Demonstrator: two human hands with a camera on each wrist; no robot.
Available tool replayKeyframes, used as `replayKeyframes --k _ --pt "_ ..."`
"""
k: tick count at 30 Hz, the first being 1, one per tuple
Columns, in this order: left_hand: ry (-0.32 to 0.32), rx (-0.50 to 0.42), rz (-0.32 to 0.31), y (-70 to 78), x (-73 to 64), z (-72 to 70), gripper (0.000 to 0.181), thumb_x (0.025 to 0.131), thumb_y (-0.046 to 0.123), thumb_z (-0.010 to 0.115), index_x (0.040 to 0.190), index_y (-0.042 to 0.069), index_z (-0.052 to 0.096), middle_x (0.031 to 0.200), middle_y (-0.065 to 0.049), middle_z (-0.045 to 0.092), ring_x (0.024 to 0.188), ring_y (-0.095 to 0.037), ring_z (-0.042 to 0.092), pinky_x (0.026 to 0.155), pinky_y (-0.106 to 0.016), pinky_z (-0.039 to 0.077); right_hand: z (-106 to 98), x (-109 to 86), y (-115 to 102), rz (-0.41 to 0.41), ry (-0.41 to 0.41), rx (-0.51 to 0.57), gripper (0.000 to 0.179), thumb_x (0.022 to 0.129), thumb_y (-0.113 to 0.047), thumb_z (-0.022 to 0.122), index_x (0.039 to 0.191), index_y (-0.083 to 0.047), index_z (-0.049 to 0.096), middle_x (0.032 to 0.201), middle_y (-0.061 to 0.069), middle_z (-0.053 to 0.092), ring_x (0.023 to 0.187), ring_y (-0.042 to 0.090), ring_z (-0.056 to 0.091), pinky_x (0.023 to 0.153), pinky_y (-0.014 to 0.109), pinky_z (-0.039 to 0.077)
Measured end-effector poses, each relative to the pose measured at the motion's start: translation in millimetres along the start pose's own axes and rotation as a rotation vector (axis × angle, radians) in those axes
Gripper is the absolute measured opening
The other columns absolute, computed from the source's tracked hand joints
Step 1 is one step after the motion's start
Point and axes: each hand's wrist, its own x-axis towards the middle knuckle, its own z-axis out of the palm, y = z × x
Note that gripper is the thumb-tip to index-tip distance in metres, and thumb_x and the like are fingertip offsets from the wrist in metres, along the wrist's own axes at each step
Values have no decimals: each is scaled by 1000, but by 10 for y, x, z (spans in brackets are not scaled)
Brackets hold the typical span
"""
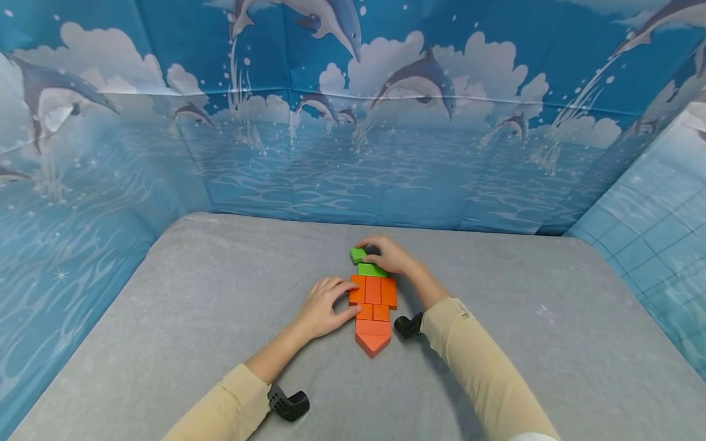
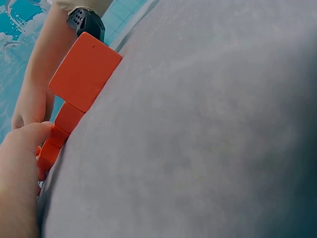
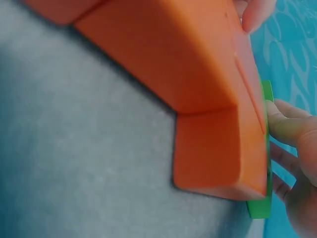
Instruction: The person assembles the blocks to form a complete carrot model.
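Observation:
On the grey cloth lies a flat row of blocks: a red-orange pointed block (image 1: 372, 344) nearest me, orange blocks (image 1: 372, 290) beyond it, then a long green block (image 1: 372, 269). At the far end my right hand (image 1: 388, 255) pinches a small green block (image 1: 357, 255) between thumb and index finger. A dark patch under that hand is too small to identify. My left hand (image 1: 324, 307) rests at the row's left side, its thumb and index finger touching orange blocks. In the left wrist view, the left thumb (image 2: 37, 131) lies against an orange block (image 2: 69, 118).
The grey cloth-covered surface (image 1: 237, 306) extends around the row. Blue dolphin-print curtains (image 1: 353, 165) stand behind it and at both sides. Each wrist carries a black camera mount, the left one (image 1: 289, 404) and the right one (image 1: 408, 326), low over the cloth.

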Motion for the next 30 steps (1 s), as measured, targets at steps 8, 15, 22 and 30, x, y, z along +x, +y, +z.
replayKeyframes --k 8,15,22,30 --pt "-3 4 -2 -1 -1 3 43 85 42 60 120 17 59 113 -2 56 107 -19 47 95 -41 36 14 0 10 -16 -28 37 32 92 -5 53 123 -4 58 124 16 55 114 31 49 95 46 39" --pt "0 6 2 11 -7 0 43 85 41 61 119 16 59 113 -2 56 107 -19 47 95 -42 36 11 -26 7 2 -44 75 33 93 -3 49 125 -6 57 127 15 53 118 31 47 97 46 38" --pt "-2 3 0 13 -6 -8 43 85 41 61 120 16 59 113 -3 56 107 -20 47 95 -42 36 32 -11 13 -3 -46 71 32 93 -4 50 123 -9 59 127 14 53 118 30 47 96 45 38" --pt "4 -3 4 7 -8 -4 43 85 41 61 119 16 59 113 -3 56 106 -20 47 95 -42 36 47 -4 3 -5 -49 76 33 93 -3 49 123 -10 59 126 14 54 117 29 48 96 45 38"
